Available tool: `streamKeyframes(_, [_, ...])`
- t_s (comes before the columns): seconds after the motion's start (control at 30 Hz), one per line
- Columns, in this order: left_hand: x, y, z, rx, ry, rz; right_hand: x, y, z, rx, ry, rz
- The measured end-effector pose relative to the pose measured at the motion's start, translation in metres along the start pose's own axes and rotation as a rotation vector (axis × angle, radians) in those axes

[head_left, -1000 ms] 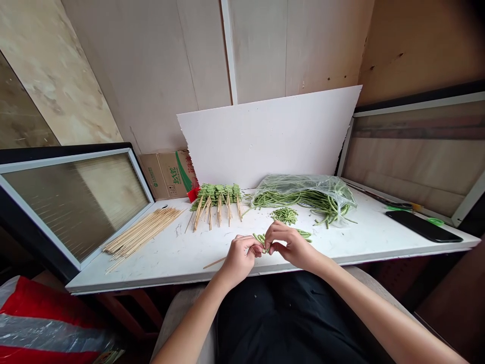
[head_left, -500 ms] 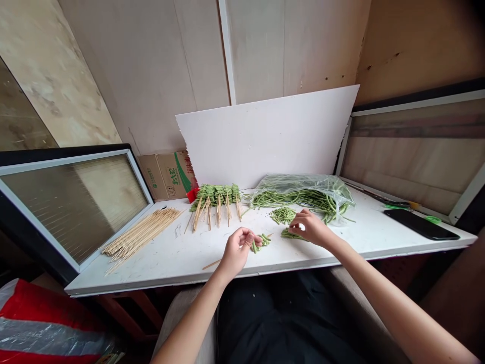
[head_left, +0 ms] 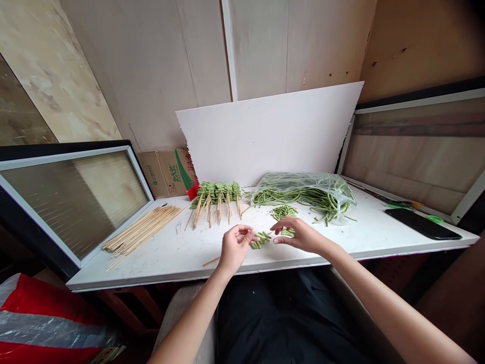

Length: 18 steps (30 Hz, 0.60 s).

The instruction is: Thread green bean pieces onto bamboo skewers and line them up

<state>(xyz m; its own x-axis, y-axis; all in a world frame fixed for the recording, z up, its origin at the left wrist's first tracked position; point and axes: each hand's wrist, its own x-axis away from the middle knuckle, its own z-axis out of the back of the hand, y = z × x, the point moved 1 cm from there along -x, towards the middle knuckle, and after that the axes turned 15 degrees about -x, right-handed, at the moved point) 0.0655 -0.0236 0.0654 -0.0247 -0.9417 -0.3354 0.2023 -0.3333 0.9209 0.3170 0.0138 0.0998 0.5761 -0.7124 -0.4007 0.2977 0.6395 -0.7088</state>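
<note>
My left hand [head_left: 235,247] is closed around a bamboo skewer [head_left: 211,262] threaded with short pieces of green long bean [head_left: 260,240]. The skewer's blunt end sticks out at the lower left of the hand, and its tip pokes out past the beans on the right. Close to that tip is my right hand [head_left: 301,235], thumb and fingers apart with nothing visible between them. Partly hidden behind it, a small row of cut bean pieces [head_left: 288,232] lies on the white table [head_left: 182,255]. A heap of cut beans [head_left: 283,211] sits just beyond.
Loaded bean skewers [head_left: 217,194] are stacked at the back. Bare skewers [head_left: 142,232] lie at left, near a cardboard box [head_left: 168,172]. A clear plastic bag [head_left: 303,182] of whole long beans stands behind the heap. A black phone [head_left: 422,224] rests at right.
My right hand has moved left from the row of cut beans to the skewer's tip, and its fingers have spread. My left hand keeps its hold on the skewer. The view has shifted slightly.
</note>
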Motion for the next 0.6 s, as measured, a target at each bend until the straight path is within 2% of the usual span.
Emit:
streamKeyframes(0.13, [0.002,0.003,-0.002,0.014,-0.040,-0.006,-0.001,-0.014,-0.015,-0.147,-0.044,0.004])
streamKeyframes(0.27, [0.005,0.008,-0.004,0.027,-0.072,-0.014,-0.002,-0.014,-0.022,-0.199,0.028,0.028])
streamKeyframes(0.4, [0.007,0.007,-0.005,-0.061,-0.098,-0.049,-0.003,-0.020,-0.024,-0.169,0.096,0.118])
streamKeyframes(0.6, [0.009,0.008,-0.006,-0.172,-0.126,-0.085,-0.002,-0.034,-0.027,-0.050,0.118,0.296])
